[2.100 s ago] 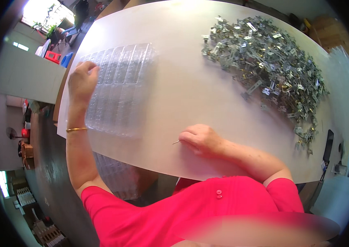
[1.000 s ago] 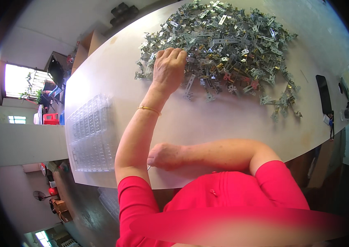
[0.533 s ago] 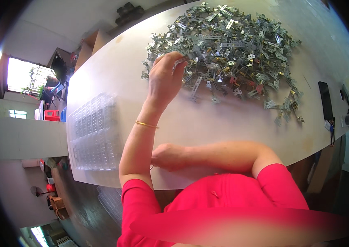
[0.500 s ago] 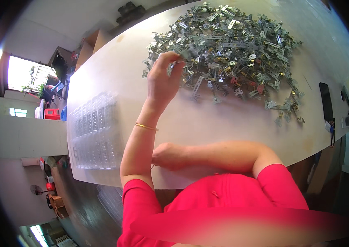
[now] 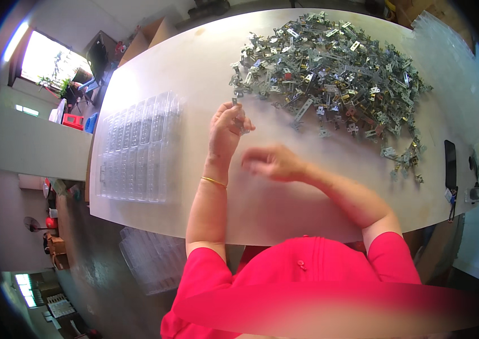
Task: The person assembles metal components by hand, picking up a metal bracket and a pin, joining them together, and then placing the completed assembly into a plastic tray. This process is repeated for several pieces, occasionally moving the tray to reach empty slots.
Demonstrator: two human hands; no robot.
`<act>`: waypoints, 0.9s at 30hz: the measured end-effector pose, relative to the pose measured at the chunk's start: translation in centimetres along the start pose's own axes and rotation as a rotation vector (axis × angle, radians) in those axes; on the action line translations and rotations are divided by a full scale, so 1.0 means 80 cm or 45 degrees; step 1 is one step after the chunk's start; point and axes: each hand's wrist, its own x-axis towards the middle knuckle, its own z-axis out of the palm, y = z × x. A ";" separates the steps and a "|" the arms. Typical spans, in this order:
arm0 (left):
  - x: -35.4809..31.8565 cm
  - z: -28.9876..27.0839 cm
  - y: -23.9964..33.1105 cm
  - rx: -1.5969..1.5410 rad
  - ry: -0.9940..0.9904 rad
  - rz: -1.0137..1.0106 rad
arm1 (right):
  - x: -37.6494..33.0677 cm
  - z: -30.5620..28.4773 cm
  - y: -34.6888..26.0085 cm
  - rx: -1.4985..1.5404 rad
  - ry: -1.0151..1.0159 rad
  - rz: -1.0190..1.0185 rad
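Observation:
My left hand [image 5: 225, 127] is closed on a small metal bracket [image 5: 235, 101], its grey end sticking out past the fingertips. Shiny metal also shows by the palm side of that hand, too small to make out. Beside it, a little lower and to the right, my right hand [image 5: 273, 163] hovers above the table with its fingers pointing left. Motion smears those fingers, so their grip is unclear. Just beyond my left hand spreads a large heap of metal brackets [image 5: 335, 73], silvery with some brass-coloured and reddish bits.
Clear plastic compartment trays [image 5: 138, 150] lie on the pale table [image 5: 205, 62] to the left. More clear trays [image 5: 152, 260] are below the table's near edge. A black phone [image 5: 449, 164] rests at the right, and clear plastic sheeting [image 5: 448, 73] covers the far right.
My left hand has drawn back from the heap's edge with the bracket. My right hand has moved up and rightward from beside the left forearm. The whole view has shifted a little.

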 end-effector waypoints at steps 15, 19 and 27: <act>-0.026 0.015 -0.034 0.595 0.193 -0.062 | -0.006 -0.022 0.019 0.233 0.800 0.255; -0.028 0.013 -0.034 0.645 0.219 -0.035 | -0.008 -0.023 0.021 0.183 0.794 0.266; -0.028 0.012 -0.033 0.837 0.225 0.013 | -0.010 -0.023 0.026 0.049 0.822 0.217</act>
